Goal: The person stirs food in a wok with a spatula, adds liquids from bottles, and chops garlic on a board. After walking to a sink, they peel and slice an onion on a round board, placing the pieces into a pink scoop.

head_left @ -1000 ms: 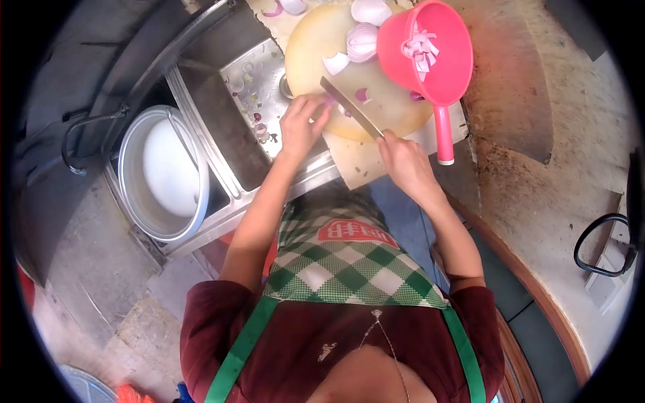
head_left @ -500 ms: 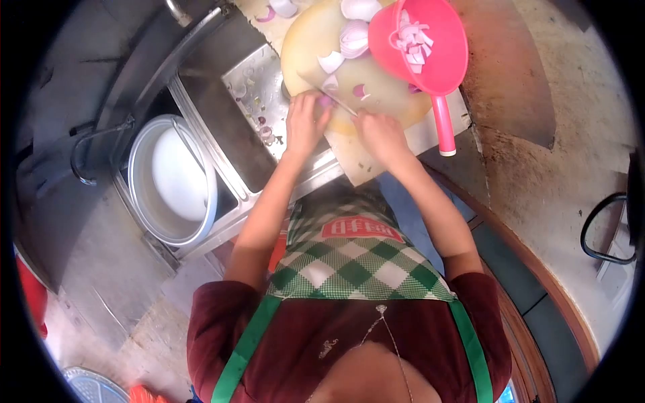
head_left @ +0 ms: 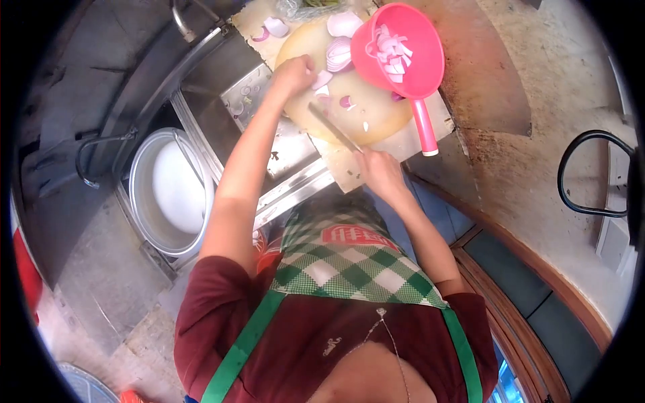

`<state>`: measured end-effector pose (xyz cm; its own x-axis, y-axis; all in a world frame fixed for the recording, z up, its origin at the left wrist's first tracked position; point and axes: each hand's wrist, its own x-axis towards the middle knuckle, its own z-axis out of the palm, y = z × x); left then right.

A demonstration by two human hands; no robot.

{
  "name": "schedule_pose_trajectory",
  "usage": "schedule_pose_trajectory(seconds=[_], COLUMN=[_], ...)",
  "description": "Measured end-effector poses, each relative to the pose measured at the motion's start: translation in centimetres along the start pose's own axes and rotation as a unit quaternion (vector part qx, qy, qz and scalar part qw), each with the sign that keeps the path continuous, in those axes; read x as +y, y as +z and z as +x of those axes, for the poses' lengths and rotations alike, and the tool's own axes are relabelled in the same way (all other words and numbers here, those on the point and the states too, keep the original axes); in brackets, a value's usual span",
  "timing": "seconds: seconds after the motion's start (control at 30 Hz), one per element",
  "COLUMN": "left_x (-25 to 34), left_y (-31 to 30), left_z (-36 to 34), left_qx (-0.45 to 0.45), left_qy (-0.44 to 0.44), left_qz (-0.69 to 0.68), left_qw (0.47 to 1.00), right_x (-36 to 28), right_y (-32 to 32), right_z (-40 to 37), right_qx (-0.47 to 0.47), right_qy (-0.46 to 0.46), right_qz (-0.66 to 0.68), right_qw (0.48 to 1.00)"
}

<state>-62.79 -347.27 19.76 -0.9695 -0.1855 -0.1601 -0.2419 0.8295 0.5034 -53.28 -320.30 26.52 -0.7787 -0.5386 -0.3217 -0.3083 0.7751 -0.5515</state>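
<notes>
My right hand (head_left: 379, 171) is wrapped round the handle of a knife (head_left: 330, 124), whose blade points up and left over the round cutting board (head_left: 383, 124). At the board's left side my left hand (head_left: 295, 75) has its fingers curled beside an onion piece (head_left: 322, 79); whether it grips anything is hidden. A cut onion (head_left: 339, 55) and a pale onion piece (head_left: 345, 24) lie further up. A pink ladle (head_left: 430, 57) with onion strips (head_left: 393, 52) rests over the board's upper right, its handle toward me.
Left of the board is a metal sink (head_left: 232, 87) with scraps in it, under a faucet (head_left: 180, 25). A round pot (head_left: 144, 218) with a white inside stands further left. Onion skins (head_left: 275, 27) and a plastic bag (head_left: 295, 9) lie beyond the board. A black loop handle (head_left: 563, 181) is at right.
My left hand has moved up and away from the knife, along the board's left side. The knife and my right hand have moved slightly down, and more of the blade shows.
</notes>
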Motion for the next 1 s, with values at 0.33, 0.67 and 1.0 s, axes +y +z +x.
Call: schedule_pose_trajectory(seconds=[0.33, 0.67, 1.0], left_x=[1.9, 1.5, 0.5], left_y=[1.5, 2.4, 1.2], left_z=[-8.3, -7.7, -7.6], left_qx=[0.134, 0.109, 0.101], left_qy=[-0.183, -0.167, -0.088], left_qz=[-0.127, -0.102, -0.086], left_qw=[0.966, 0.975, 0.987], right_x=[-1.5, -3.9, -1.1], right_y=[0.8, 1.6, -0.6], right_z=[2.6, 9.0, 6.1], right_qx=[0.093, 0.006, 0.003], right_qy=[0.004, -0.015, -0.022], right_qz=[0.017, -0.031, -0.064], right_qw=[0.996, 0.999, 0.998])
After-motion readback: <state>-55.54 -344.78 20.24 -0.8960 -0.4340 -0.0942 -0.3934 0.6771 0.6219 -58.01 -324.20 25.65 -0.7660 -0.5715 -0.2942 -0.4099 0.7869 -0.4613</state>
